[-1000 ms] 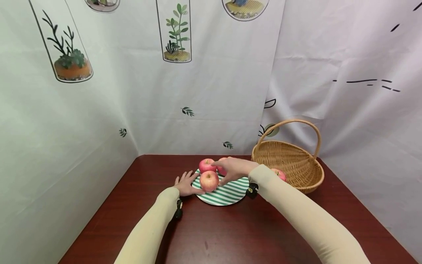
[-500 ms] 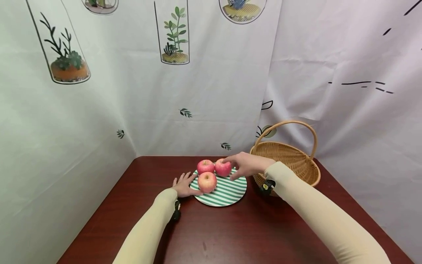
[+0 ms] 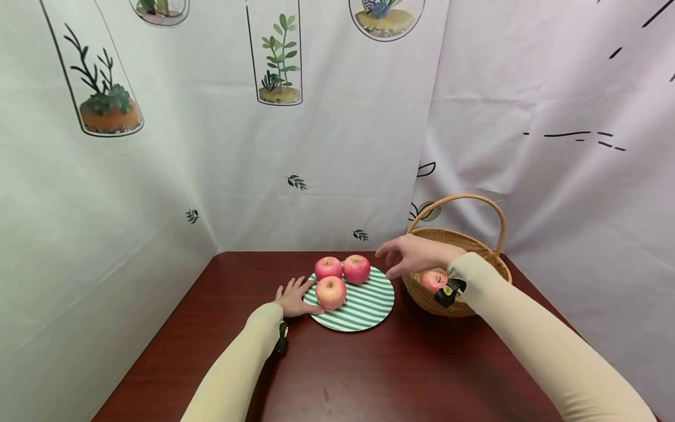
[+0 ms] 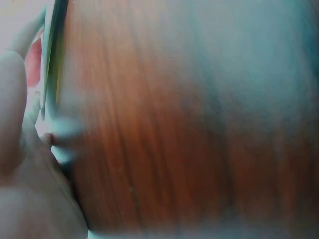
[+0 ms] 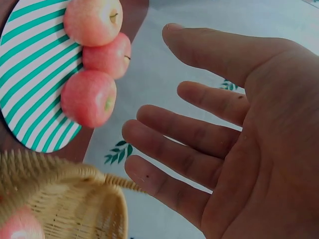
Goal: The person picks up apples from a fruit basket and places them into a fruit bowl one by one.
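Observation:
Three apples stand close together on a round green-and-white striped mat (image 3: 364, 310): a front apple (image 3: 331, 293), a back left apple (image 3: 328, 268) and a back right apple (image 3: 357, 269). My left hand (image 3: 293, 298) rests at the mat's left edge with its fingers spread, the thumb near the front apple. My right hand (image 3: 416, 253) hovers in the air between the mat and the wicker basket (image 3: 443, 308). The right wrist view shows its fingers (image 5: 184, 134) loosely extended, holding nothing. Another apple (image 3: 433, 281) lies in the basket, partly behind the right wrist.
The basket's arched handle (image 3: 493, 202) rises at the table's right back. White printed cloth (image 3: 337, 152) hangs behind and along both sides of the dark red wooden table (image 3: 337, 375).
My right hand has drawn away from the back right apple, moving right towards the basket with nothing in it. My left hand has stayed at the mat's edge; the head view has shifted slightly.

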Motion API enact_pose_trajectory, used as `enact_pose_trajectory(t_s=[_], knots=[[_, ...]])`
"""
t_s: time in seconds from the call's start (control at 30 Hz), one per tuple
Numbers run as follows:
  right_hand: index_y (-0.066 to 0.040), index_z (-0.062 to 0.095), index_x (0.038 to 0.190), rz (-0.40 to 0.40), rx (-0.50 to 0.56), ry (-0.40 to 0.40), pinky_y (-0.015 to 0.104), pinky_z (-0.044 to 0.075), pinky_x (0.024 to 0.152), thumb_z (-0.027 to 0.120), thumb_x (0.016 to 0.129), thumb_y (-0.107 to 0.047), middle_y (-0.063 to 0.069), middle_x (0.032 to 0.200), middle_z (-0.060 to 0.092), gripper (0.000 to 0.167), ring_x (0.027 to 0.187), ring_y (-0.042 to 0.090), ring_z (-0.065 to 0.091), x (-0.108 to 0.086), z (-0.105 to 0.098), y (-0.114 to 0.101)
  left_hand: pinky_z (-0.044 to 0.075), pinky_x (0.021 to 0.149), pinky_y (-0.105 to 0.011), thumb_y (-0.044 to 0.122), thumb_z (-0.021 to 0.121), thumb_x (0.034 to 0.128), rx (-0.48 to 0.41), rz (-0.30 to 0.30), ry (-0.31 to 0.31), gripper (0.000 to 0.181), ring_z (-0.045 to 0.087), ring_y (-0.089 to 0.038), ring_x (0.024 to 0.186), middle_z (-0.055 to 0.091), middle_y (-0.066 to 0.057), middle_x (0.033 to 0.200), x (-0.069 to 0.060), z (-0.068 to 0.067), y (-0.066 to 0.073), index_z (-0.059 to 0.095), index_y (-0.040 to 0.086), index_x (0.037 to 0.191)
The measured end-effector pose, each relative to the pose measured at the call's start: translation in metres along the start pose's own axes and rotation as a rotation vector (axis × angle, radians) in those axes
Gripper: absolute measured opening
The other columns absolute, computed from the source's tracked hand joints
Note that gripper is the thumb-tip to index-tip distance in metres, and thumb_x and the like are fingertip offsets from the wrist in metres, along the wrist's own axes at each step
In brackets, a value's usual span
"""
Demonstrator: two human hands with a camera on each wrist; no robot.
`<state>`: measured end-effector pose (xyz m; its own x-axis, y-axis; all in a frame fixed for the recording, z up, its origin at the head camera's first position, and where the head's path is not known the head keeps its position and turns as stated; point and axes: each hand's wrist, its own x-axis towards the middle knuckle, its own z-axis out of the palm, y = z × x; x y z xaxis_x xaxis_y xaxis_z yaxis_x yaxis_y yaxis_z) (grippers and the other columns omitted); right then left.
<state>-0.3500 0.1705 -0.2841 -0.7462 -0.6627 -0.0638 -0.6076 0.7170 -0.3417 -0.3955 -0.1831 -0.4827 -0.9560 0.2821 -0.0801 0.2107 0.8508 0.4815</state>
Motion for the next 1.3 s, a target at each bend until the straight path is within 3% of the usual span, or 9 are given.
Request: enact_pose_trajectory(t_s=[0.43,0.67,0.83,1.0,1.13,1.3], knots=[[-0.018,0.068,0.126,0.031,0.065,-0.045,0.033,0.054,0.086,0.079,0.087,-0.028,-0.005,0.104,0.071,0.042,0.098,0.012,0.066,-0.025,-0.017,0.021,0.001,0.119,-0.068,0.074,0.074,0.0697,-0.005,0.002,0.0,0.111,0.005,-0.042,0.155,0.017,-0.015,0.168,0.001,0.002,-0.003,0.033,0.023,0.159],[-0.007,0.069,0.126,0.036,0.064,-0.048,0.032,0.053,0.088,0.077,0.09,-0.027,-0.004,0.102,0.073,0.043,0.099,0.012,0.067,-0.036,-0.026,0.04,0.001,0.119,-0.067,0.076,0.072,0.0711,0.01,-0.002,-0.016,0.112,0.005,-0.042,0.155,0.016,-0.015,0.168,-0.003,-0.002,0.003,0.03,0.023,0.16],[-0.002,0.067,0.126,0.046,0.125,-0.05,0.032,0.052,0.092,0.076,0.091,-0.028,0.001,0.106,0.073,0.044,0.102,0.015,0.066,-0.042,-0.032,0.054,0.0,0.119,-0.067,0.078,0.071,0.0708,0.013,0.006,-0.016,0.112,0.005,-0.042,0.155,0.016,-0.017,0.168,-0.006,-0.004,0.006,0.031,0.022,0.16],[-0.006,0.067,0.126,0.096,0.18,-0.038,0.032,0.054,0.085,0.074,0.092,-0.028,0.003,0.11,0.073,0.041,0.102,0.014,0.066,-0.042,-0.032,0.07,0.0,0.12,-0.066,0.079,0.071,0.0696,0.015,0.0,-0.02,0.114,0.004,-0.04,0.156,0.014,-0.014,0.169,-0.002,-0.002,0.002,0.03,0.024,0.161],[-0.006,0.066,0.128,0.115,0.263,-0.013,0.038,0.058,0.081,0.073,0.093,-0.026,0.008,0.112,0.072,0.04,0.1,0.016,0.066,-0.038,-0.029,0.082,0.001,0.12,-0.066,0.077,0.072,0.0695,0.011,-0.006,-0.007,0.113,0.006,-0.04,0.156,0.015,-0.014,0.169,-0.003,-0.003,0.003,0.031,0.024,0.16],[-0.001,0.063,0.131,0.127,0.373,0.019,0.049,0.058,0.087,0.073,0.093,-0.025,0.021,0.123,0.067,0.047,0.103,0.02,0.067,-0.035,-0.024,0.099,0.0,0.12,-0.066,0.076,0.073,0.0704,0.024,-0.013,-0.022,0.112,0.006,-0.04,0.156,0.015,-0.015,0.169,-0.006,-0.005,0.009,0.031,0.024,0.16]])
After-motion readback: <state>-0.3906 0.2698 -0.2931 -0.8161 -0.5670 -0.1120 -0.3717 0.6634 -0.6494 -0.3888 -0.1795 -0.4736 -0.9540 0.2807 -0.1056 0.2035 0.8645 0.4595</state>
